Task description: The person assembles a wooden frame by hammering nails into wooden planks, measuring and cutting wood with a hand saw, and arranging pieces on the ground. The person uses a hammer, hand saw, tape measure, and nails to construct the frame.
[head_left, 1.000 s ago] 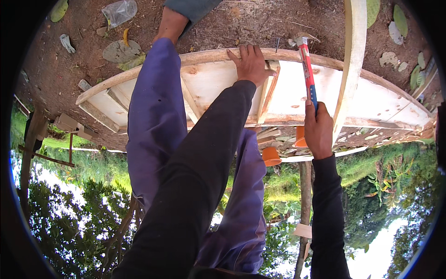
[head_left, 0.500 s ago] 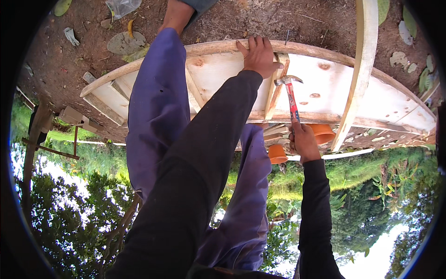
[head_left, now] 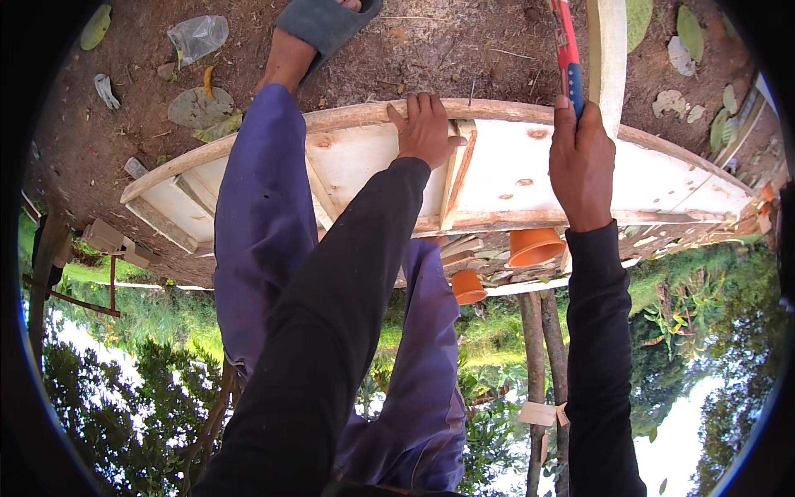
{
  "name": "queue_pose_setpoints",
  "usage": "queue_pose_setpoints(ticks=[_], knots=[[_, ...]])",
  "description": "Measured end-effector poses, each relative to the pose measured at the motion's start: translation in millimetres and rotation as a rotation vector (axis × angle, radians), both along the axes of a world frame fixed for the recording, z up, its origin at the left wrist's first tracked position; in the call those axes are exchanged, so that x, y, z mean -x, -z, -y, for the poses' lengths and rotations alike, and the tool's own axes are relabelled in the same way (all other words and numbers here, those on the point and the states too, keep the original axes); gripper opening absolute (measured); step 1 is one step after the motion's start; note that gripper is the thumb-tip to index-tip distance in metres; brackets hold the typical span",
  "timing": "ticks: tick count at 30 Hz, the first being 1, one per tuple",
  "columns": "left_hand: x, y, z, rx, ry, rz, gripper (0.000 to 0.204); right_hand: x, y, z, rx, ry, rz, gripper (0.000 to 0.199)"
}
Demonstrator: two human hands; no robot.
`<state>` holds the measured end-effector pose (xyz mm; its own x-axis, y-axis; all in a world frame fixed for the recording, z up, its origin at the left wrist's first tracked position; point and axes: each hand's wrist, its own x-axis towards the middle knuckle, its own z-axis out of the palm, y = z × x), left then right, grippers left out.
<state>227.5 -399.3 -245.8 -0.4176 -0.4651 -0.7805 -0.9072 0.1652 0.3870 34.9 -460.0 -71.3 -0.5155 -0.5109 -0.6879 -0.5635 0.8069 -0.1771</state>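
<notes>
A pale wooden frame (head_left: 513, 166) of thin boards and ribs lies on bare earth. My left hand (head_left: 426, 128) rests flat on its far curved rim, fingers spread, right beside an upright cross rib (head_left: 455, 178). My right hand (head_left: 582, 161) is closed around the red and blue handle of a hammer (head_left: 568, 50), which points up past the frame's far rim; its head is cut off at the picture's top edge. Both arms are in dark sleeves.
My purple trouser leg (head_left: 265, 207) crosses the frame, with a foot in a grey sandal (head_left: 327, 21) on the soil beyond. A pale plank (head_left: 609, 50) stands by the hammer. Two orange pots (head_left: 534, 246) sit under the frame's near edge. A crushed plastic bottle (head_left: 197, 35) and leaves lie around.
My right hand has lifted the hammer from beside the cross rib up and to the right, past the frame's far rim. My left hand stays on the rim.
</notes>
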Motion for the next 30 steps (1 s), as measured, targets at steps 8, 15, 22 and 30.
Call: queue_pose_setpoints(ticks=[8, 15, 22, 30], knots=[[4, -3, 1, -0.015, -0.015, 0.003, 0.093, 10, 10, -31, -0.190, -0.455, 0.236, 0.043], [0, 1, -2, -0.004, -0.002, 0.008, 0.095, 23, -10, 86, 0.511, -0.015, -0.124, 0.046], [4, 1, 0, -0.030, -0.001, 0.008, 0.093, 2, 17, -50, -0.219, -0.266, 0.173, 0.041], [-1, 2, -3, 0.024, -0.002, 0.018, 0.092, 29, -16, 76, 0.579, -0.031, -0.135, 0.039]])
